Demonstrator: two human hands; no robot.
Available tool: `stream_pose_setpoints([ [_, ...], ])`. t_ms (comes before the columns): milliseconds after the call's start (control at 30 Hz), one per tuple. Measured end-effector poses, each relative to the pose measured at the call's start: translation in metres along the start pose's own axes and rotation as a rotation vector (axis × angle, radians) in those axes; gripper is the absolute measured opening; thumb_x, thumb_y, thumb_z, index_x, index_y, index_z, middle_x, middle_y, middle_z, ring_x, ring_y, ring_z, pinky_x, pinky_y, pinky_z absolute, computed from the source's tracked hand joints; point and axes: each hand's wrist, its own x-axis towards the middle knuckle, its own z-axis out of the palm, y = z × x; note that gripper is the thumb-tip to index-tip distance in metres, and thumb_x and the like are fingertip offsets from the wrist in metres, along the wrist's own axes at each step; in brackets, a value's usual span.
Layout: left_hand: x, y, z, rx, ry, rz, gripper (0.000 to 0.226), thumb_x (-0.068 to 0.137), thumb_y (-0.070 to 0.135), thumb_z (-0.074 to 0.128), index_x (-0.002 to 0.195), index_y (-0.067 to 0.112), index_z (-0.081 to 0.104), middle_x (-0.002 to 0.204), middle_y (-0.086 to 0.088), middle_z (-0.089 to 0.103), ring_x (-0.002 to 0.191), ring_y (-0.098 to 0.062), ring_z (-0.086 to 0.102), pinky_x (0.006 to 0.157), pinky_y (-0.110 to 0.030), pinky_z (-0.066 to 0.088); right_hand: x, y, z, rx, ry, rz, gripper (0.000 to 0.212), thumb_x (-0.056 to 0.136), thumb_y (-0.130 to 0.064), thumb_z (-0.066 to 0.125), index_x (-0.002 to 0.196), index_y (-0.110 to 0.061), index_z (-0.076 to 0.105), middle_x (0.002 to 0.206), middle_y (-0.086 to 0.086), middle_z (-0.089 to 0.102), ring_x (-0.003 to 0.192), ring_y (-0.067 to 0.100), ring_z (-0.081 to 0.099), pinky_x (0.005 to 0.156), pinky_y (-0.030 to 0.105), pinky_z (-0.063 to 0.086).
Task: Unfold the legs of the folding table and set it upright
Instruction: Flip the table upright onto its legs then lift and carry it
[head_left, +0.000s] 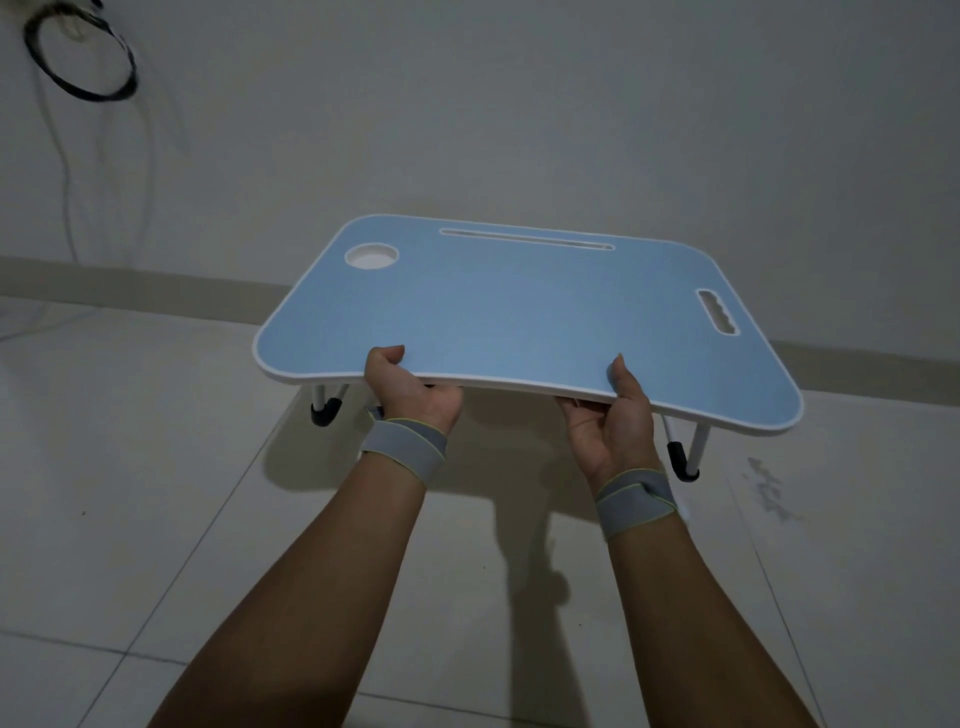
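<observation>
The folding table has a light blue top with a white rim, a round cup hole at its far left, a long slot along the far edge and a handle cut-out at the right. It is top side up, held above the tiled floor. My left hand grips the near edge left of centre, thumb on top. My right hand grips the same edge to the right. White legs with black feet hang down below: the left leg and the right leg. The far legs are hidden.
Pale floor tiles spread under the table, with its shadow beneath. A plain wall rises behind, with a skirting strip along its base. A black cable loop and thin wires hang on the wall at the upper left.
</observation>
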Motion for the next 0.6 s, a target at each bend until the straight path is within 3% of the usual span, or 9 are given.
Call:
stream_pose_setpoints([
  [100, 0.007, -0.003, -0.003, -0.002, 0.003, 0.006, 0.02, 0.079, 0.016, 0.045, 0.092, 0.013, 0.06, 0.099, -0.009, 0.066, 0.092, -0.035, 0.066, 0.094, -0.053, 0.051, 0.007, 0.003, -0.004, 0.021, 0.01, -0.003, 0.033, 0.099, -0.02, 0.051, 0.13, -0.008, 0.054, 0.126, 0.015, 0.063, 0.118, 0.033, 0.059, 0.082, 0.048, 0.053],
  [233, 0.016, -0.006, -0.009, 0.002, 0.014, -0.009, 0.022, 0.078, 0.017, 0.045, 0.094, 0.013, 0.06, 0.103, -0.009, 0.065, 0.098, -0.037, 0.064, 0.098, -0.056, 0.047, 0.011, 0.006, -0.01, 0.032, 0.009, -0.002, 0.026, 0.099, -0.019, 0.052, 0.122, -0.008, 0.058, 0.12, 0.014, 0.065, 0.11, 0.031, 0.063, 0.078, 0.05, 0.058],
  [333, 0.022, -0.009, -0.014, 0.012, 0.033, -0.016, 0.019, 0.077, 0.017, 0.047, 0.09, 0.014, 0.06, 0.099, -0.009, 0.066, 0.093, -0.036, 0.065, 0.096, -0.056, 0.049, 0.016, 0.007, -0.016, 0.039, 0.021, -0.001, 0.031, 0.099, -0.018, 0.052, 0.128, -0.009, 0.056, 0.122, 0.014, 0.065, 0.109, 0.031, 0.063, 0.076, 0.049, 0.06],
  [533, 0.033, -0.017, -0.023, 0.029, 0.049, -0.018, 0.02, 0.077, 0.016, 0.047, 0.091, 0.013, 0.06, 0.102, -0.009, 0.065, 0.096, -0.036, 0.065, 0.096, -0.054, 0.049, 0.027, 0.009, -0.03, 0.054, 0.05, 0.015, 0.022, 0.098, -0.017, 0.054, 0.117, -0.008, 0.061, 0.117, 0.014, 0.068, 0.11, 0.031, 0.064, 0.087, 0.05, 0.052],
  [600, 0.035, -0.018, -0.024, 0.027, 0.047, -0.017, 0.02, 0.077, 0.017, 0.046, 0.092, 0.013, 0.06, 0.101, -0.009, 0.065, 0.094, -0.036, 0.065, 0.093, -0.053, 0.051, 0.029, 0.009, -0.033, 0.06, 0.042, 0.008, 0.018, 0.098, -0.017, 0.054, 0.112, -0.009, 0.062, 0.107, 0.013, 0.073, 0.105, 0.03, 0.066, 0.085, 0.05, 0.053],
])
